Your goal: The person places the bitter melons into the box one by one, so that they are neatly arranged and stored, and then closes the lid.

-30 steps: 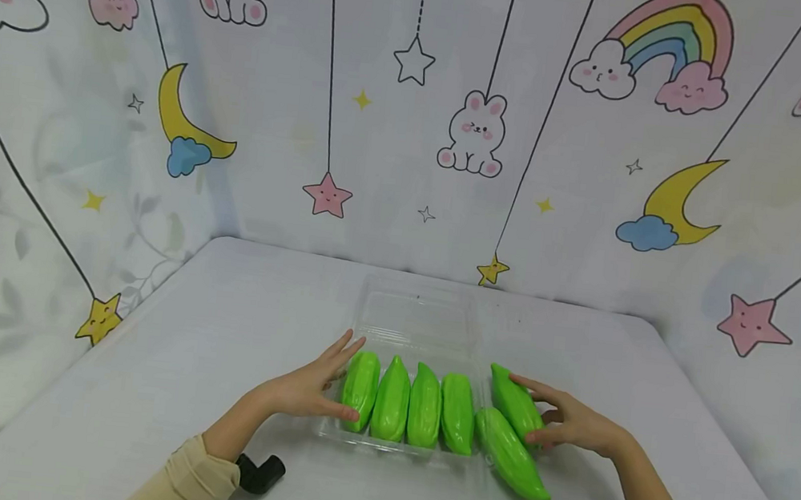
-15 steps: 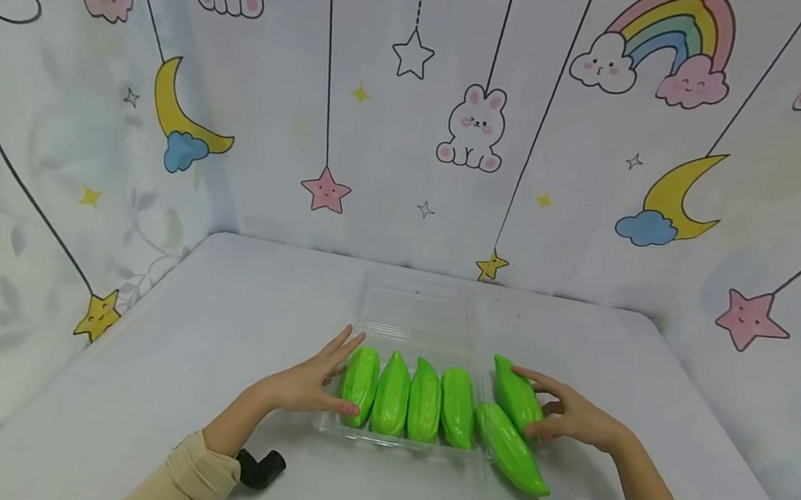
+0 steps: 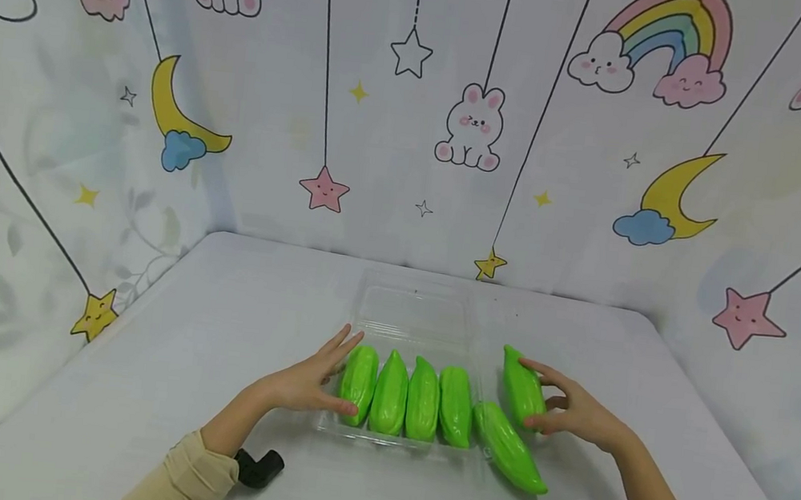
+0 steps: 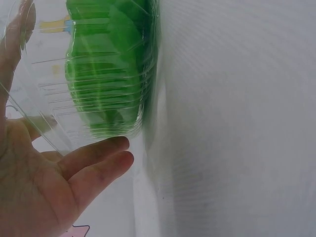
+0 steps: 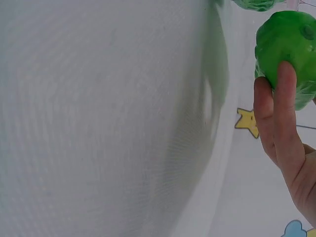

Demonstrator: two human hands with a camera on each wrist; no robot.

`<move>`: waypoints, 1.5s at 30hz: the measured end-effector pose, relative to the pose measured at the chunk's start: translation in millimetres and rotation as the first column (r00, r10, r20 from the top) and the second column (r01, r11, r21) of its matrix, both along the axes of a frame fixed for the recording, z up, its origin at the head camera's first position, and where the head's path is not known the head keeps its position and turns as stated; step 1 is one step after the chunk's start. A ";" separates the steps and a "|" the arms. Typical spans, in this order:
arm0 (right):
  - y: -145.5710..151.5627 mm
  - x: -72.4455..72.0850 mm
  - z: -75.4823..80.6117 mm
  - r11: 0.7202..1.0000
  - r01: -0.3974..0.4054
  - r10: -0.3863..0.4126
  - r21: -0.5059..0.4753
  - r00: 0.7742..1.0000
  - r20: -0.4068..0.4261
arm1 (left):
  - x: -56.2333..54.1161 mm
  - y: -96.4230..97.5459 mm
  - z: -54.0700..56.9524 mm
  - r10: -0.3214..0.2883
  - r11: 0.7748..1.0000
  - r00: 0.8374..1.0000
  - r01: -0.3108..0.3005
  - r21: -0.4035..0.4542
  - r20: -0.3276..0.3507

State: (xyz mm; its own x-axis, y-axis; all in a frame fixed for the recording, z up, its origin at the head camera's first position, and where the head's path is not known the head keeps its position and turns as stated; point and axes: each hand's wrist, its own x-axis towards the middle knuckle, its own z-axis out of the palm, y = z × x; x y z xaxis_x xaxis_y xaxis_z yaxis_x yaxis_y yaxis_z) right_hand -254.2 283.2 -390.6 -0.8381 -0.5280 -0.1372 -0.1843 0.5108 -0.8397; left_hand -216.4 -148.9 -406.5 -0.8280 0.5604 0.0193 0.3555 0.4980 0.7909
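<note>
My right hand (image 3: 576,412) pinches a long green ridged toy vegetable (image 3: 523,389), pointed at its far end, between thumb and fingers. In the right wrist view that vegetable (image 5: 284,42) appears held off the table. A second loose green vegetable (image 3: 510,447) lies slanted just below it, against the right side of a clear plastic box (image 3: 389,440). Several similar green vegetables (image 3: 390,394) lie side by side in the box. At the box's left side rests my left hand (image 3: 304,382), thumb over the near corner; its fingers (image 4: 101,170) lie nearly straight along the clear wall.
The box's hinged lid (image 3: 413,307) lies open towards the back of the white table (image 3: 259,293). Behind the table hangs a printed cloth (image 3: 397,137). Black wrist mounts (image 3: 259,468) sit at both forearms, close to the tabletop.
My right hand has drawn the pinched vegetable up, slightly right and away from the other loose one, and it now stands more upright in the head view. My left hand stays at the box.
</note>
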 end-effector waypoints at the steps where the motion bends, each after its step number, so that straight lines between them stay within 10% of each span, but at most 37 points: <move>1: -0.4 0.4 0.3 1.000 0.004 -0.004 -0.006 1.000 -0.003 | 0.1 0.0 0.2 0.000 1.000 1.000 0.000 0.000 0.001; 45: -53.0 23.1 35.1 0.992 0.099 -0.105 -0.081 0.992 -0.071 | -14.7 7.4 -2.6 -0.048 0.998 0.998 0.046 0.043 0.046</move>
